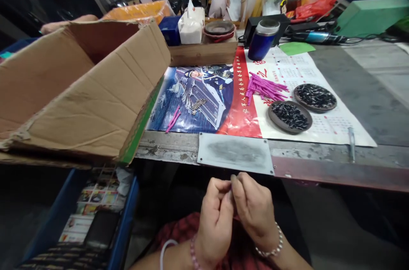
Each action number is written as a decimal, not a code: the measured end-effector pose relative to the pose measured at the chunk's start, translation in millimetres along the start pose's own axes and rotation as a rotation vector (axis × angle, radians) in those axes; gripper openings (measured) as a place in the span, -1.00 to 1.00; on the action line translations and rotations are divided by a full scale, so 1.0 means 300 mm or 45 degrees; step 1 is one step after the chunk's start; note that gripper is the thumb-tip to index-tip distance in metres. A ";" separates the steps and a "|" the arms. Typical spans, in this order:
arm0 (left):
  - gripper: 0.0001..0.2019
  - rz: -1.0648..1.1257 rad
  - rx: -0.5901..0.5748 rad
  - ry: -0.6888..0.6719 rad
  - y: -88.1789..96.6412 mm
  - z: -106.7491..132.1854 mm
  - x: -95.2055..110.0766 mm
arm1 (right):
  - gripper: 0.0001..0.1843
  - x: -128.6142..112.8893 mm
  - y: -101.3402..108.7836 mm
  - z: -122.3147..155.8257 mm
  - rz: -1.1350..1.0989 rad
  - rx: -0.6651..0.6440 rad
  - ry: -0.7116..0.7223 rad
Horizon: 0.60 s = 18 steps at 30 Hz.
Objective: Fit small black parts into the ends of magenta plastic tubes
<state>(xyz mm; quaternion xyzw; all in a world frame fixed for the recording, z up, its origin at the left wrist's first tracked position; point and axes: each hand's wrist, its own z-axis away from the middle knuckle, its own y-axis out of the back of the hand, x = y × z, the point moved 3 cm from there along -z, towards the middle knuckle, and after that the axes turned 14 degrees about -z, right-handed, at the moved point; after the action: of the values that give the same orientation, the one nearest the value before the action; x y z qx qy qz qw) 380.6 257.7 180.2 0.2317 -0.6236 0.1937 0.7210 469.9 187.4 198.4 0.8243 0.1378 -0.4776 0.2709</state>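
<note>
My left hand [217,214] and my right hand [255,208] meet above my lap, just below the table edge. Both have their fingers closed, thumbs and fingertips pressed together. Whatever lies between the fingertips is hidden. Beyond them, a pale plate with a dark smudge [236,153] is fixed at the table edge. On a printed calendar sheet [348,131] lie a pile of magenta sticks [266,88], a few loose magenta sticks [173,119] and a heap of small metallic pieces [198,106]. Small black pieces [289,114] fill one shallow dish; similar pieces [315,94] fill another.
A large open cardboard box [128,91] occupies the table's left. A blue jar [262,42], wooden box [207,53] and green block [372,16] stand behind. A slim tool [351,144] lies right. Below left is a blue bin [128,219]. Other people are across the table.
</note>
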 end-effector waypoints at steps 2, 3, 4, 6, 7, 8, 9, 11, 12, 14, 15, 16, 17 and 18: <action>-0.79 0.030 -0.039 0.028 -0.008 0.006 -0.005 | -0.58 0.012 0.007 0.003 -0.199 -0.069 -0.144; -0.80 0.036 -0.044 0.022 -0.009 0.008 -0.004 | -0.60 0.014 0.010 0.004 -0.264 -0.082 -0.163; -0.81 0.030 -0.035 -0.006 -0.009 0.011 -0.001 | -0.64 0.014 0.014 0.006 -0.280 -0.074 -0.134; -0.81 -0.006 0.013 -0.087 -0.004 0.014 0.009 | -0.77 0.007 0.019 0.008 -0.175 -0.025 0.034; -0.81 -0.025 0.027 -0.125 -0.001 0.016 0.013 | -0.81 0.003 0.018 0.010 -0.100 0.002 0.131; -0.82 -0.049 0.034 -0.156 0.001 0.016 0.015 | -0.80 0.002 0.015 0.013 -0.035 0.024 0.209; -0.82 -0.072 0.038 -0.176 0.003 0.017 0.015 | -0.78 0.002 0.010 0.015 0.008 0.037 0.264; -0.83 -0.110 0.032 -0.186 0.004 0.016 0.009 | -0.73 0.007 0.001 0.017 0.040 0.044 0.290; -0.83 -0.120 0.035 -0.185 0.005 0.014 0.005 | -0.71 0.008 -0.002 0.017 0.043 0.036 0.275; -0.84 -0.114 0.040 -0.162 0.006 0.013 -0.002 | -0.67 0.007 -0.005 0.016 0.041 -0.011 0.219; -0.83 -0.098 0.040 -0.143 0.006 0.013 -0.005 | -0.66 0.007 -0.004 0.016 0.011 -0.040 0.166; -0.83 -0.079 0.039 -0.121 0.006 0.013 -0.007 | -0.65 0.006 -0.002 0.017 -0.039 -0.063 0.106; -0.83 -0.066 0.041 -0.105 0.006 0.015 -0.007 | -0.66 0.006 0.002 0.019 -0.093 -0.072 0.051; -0.83 -0.066 0.050 -0.097 0.008 0.016 -0.006 | -0.69 0.006 0.008 0.022 -0.137 -0.061 0.016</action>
<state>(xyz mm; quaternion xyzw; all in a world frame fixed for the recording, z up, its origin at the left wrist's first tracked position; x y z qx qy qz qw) 375.1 256.8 179.3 0.2692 -0.6406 0.1783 0.6967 467.3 181.6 194.9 0.8119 0.1952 -0.4829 0.2636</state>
